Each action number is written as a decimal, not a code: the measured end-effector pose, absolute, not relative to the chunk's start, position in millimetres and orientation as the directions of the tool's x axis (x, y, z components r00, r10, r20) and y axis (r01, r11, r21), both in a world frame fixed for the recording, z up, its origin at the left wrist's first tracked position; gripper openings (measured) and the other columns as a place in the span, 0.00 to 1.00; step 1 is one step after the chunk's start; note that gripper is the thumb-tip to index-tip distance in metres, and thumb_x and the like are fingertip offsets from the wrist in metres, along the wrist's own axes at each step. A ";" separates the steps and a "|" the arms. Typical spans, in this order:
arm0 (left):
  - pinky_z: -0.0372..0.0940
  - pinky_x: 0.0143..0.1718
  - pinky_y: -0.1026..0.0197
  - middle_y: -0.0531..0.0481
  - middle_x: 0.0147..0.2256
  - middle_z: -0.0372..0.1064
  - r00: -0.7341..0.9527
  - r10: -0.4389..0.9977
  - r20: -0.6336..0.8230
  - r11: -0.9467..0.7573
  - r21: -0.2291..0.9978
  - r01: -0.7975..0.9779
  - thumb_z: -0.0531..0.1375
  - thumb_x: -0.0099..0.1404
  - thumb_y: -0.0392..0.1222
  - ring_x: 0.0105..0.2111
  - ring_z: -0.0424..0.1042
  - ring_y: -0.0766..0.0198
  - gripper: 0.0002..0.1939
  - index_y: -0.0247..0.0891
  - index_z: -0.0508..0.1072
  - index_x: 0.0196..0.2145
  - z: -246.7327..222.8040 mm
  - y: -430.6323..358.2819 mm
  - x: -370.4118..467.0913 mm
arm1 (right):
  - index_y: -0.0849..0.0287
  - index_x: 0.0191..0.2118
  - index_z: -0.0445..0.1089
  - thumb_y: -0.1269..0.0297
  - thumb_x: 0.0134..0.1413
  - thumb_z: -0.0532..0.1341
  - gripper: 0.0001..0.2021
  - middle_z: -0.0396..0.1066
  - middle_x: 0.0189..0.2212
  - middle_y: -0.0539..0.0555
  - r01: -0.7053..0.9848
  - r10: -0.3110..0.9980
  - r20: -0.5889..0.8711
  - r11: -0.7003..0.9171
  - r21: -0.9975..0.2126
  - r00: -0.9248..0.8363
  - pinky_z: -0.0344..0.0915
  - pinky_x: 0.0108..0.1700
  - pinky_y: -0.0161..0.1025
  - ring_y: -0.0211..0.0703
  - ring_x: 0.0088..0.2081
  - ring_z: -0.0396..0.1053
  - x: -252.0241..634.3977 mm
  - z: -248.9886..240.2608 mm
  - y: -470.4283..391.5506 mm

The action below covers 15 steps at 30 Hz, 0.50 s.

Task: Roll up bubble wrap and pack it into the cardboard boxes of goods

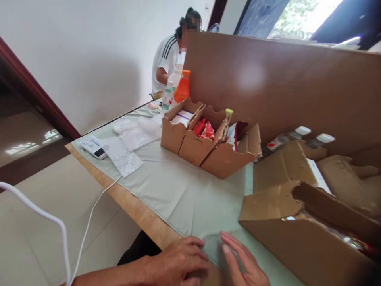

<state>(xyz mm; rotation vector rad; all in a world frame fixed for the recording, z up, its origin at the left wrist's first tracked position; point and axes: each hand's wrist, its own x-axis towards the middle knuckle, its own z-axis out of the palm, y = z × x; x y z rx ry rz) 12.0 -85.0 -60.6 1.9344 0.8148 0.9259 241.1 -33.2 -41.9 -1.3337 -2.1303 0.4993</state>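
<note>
At the bottom of the head view, my left hand [181, 260] rests by the table's near edge, its fingers loosely bent and a little apart. My right hand [245, 264] lies to the right of it with fingers stretched out. I see no object held in either hand. Between them is a darker patch of the pale green tablecloth [175, 190]; whether it is shadow or something see-through I cannot tell. Nearest to my right hand stands an open cardboard box [297, 242] with shiny packets partly hidden inside.
Cardboard bins [193, 147] hold red packets and other goods. Behind them stand an orange bottle [182, 88] and clear bottles. Bubble wrap [126, 161] and a white device [93, 147] lie left. A white cable [89, 222] hangs down. A cardboard panel [282, 87] partly hides another person [166, 55].
</note>
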 end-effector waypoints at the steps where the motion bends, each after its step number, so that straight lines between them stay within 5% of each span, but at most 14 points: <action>1: 0.60 0.63 0.46 0.41 0.52 0.76 0.516 0.798 0.312 -0.453 0.875 0.171 0.60 0.63 0.36 0.55 0.72 0.49 0.20 0.41 0.75 0.53 -67.4 -85.1 11.5 | 0.50 0.49 0.79 0.56 0.67 0.58 0.14 0.81 0.48 0.55 0.656 0.874 0.274 0.483 -0.580 -0.401 0.76 0.51 0.51 0.53 0.48 0.79 214.5 -29.2 -20.9; 7: 0.71 0.49 0.52 0.44 0.45 0.79 0.439 0.847 0.301 -0.381 0.918 0.106 0.61 0.65 0.37 0.46 0.77 0.50 0.16 0.44 0.77 0.50 -96.7 -72.8 24.3 | 0.54 0.57 0.74 0.70 0.63 0.60 0.18 0.72 0.60 0.60 0.409 0.526 0.110 0.760 -0.505 -0.843 0.67 0.61 0.54 0.53 0.58 0.70 22.7 15.6 27.9; 12: 0.73 0.44 0.53 0.42 0.45 0.77 0.182 0.968 0.171 -0.171 0.985 -0.016 0.63 0.67 0.43 0.46 0.76 0.50 0.24 0.42 0.71 0.60 -83.0 -76.0 10.5 | 0.47 0.62 0.70 0.56 0.64 0.65 0.22 0.50 0.72 0.62 0.301 0.318 -0.021 0.870 -0.390 -0.948 0.59 0.64 0.61 0.62 0.71 0.51 -108.2 8.9 33.6; 15: 0.74 0.40 0.51 0.44 0.47 0.77 0.138 0.977 0.161 -0.152 0.986 -0.075 0.66 0.65 0.48 0.48 0.77 0.47 0.26 0.52 0.71 0.60 -71.5 -77.3 1.5 | 0.51 0.58 0.71 0.51 0.64 0.63 0.20 0.50 0.73 0.62 0.289 0.284 -0.064 0.896 -0.336 -0.957 0.57 0.64 0.63 0.63 0.72 0.49 -149.0 -0.9 34.4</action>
